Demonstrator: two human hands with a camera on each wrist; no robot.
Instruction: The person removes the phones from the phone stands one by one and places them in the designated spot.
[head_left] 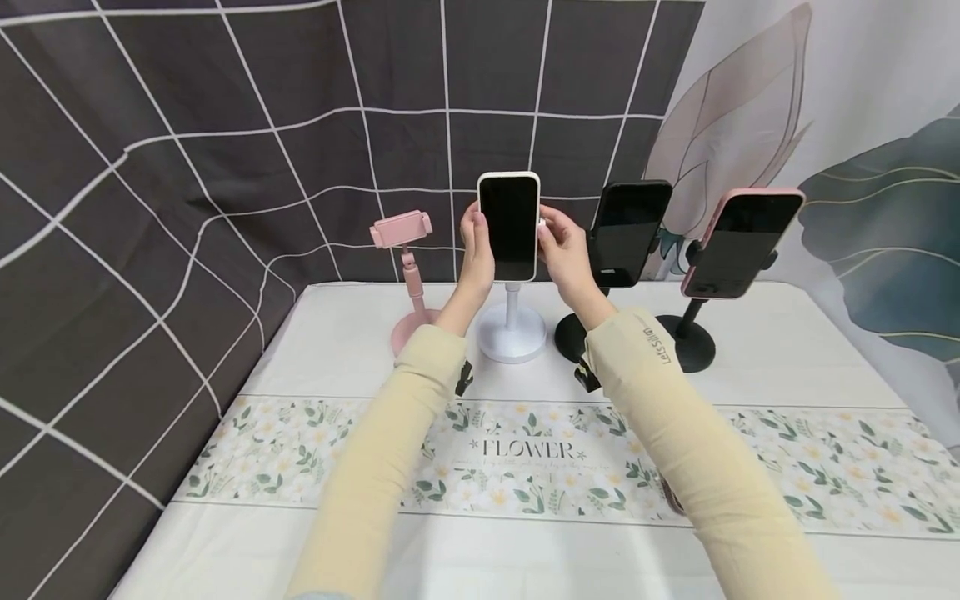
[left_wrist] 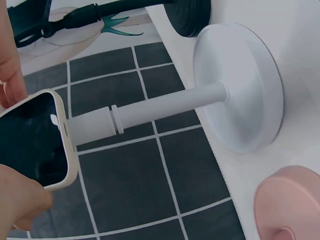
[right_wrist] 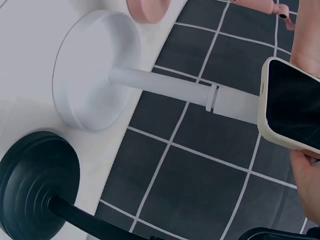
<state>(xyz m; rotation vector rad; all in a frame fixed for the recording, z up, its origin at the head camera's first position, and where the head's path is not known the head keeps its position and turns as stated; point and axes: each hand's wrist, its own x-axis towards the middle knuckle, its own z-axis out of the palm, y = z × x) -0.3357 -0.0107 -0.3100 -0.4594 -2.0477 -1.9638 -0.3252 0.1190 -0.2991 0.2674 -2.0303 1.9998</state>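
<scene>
A smartphone (head_left: 509,225) in a white case stands upright, its dark screen facing me, at the top of a white phone stand (head_left: 512,333). My left hand (head_left: 477,258) grips its left edge, thumb at the front. On the opposite edge my right hand (head_left: 567,257) pinches with thumb and fingers; a small white bit shows by those fingertips, and I cannot tell if it belongs to the stand's clamp. In the left wrist view the white stem (left_wrist: 165,106) meets the phone's lower end. The holder behind the phone is hidden.
Left of the white stand is an unoccupied pink phone stand (head_left: 401,229). To the right, two black stands carry a black phone (head_left: 632,233) and a pink-cased phone (head_left: 742,242). A floral runner (head_left: 525,492) crosses the white table. A brownish edge (head_left: 671,496) peeks from under the right sleeve.
</scene>
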